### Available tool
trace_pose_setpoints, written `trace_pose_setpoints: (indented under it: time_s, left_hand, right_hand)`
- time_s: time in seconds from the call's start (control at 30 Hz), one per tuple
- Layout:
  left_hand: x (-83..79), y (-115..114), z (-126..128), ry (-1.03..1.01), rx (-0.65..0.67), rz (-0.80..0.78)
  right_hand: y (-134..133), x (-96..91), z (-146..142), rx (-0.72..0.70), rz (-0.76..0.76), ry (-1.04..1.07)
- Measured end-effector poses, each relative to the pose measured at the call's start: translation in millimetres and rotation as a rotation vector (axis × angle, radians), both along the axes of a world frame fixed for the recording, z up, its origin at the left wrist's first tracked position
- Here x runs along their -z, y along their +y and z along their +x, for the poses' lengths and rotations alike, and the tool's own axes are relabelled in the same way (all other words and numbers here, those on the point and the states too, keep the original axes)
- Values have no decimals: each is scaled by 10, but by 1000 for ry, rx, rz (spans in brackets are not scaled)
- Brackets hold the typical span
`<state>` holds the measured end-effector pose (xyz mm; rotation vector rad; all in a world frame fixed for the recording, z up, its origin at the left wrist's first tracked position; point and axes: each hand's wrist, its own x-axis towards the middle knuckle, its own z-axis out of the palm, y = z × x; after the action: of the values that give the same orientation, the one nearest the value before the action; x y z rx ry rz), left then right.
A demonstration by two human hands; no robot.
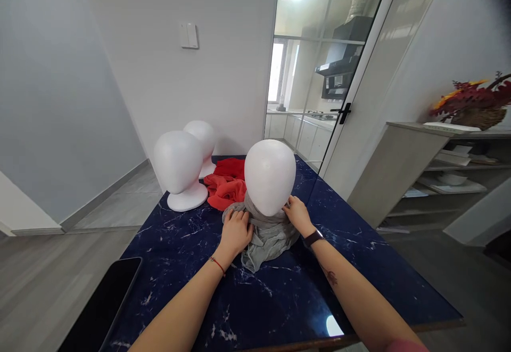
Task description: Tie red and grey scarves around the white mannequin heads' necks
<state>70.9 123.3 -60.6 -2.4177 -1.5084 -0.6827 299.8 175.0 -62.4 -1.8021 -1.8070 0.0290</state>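
A white foam mannequin head (270, 176) stands upright on the table, with a thin grey scarf (271, 239) wrapped around its neck and spreading over the tabletop in front. My left hand (237, 230) is at the scarf's left side, its bent fingers closed on the bunched cloth. On the other side, my right hand (297, 212) pinches the scarf close under the mannequin's jaw; its fingertips are partly hidden behind the head. Behind my left hand lie a coral-red cloth (225, 191) and a darker red cloth (230, 168), both crumpled.
Two more white mannequin heads, a nearer one (179, 163) and a farther one (202, 138), stand at the back left of the dark blue marbled table (175, 267). A black phone-like device (101, 304) is at the front left. A glass door (307, 75) and shelves (435, 171) are beyond.
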Motion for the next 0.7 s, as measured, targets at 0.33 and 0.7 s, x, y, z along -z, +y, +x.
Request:
trace_pose_setpoints:
  time_s: [0.33, 0.7]
  left_hand:
    - [80, 50, -156, -114, -2, -93]
    - [-32, -20, -97, -200, 352, -5]
  right_hand:
    - [28, 57, 92, 55, -38, -77]
    - [-62, -6, -91, -141, 193, 358]
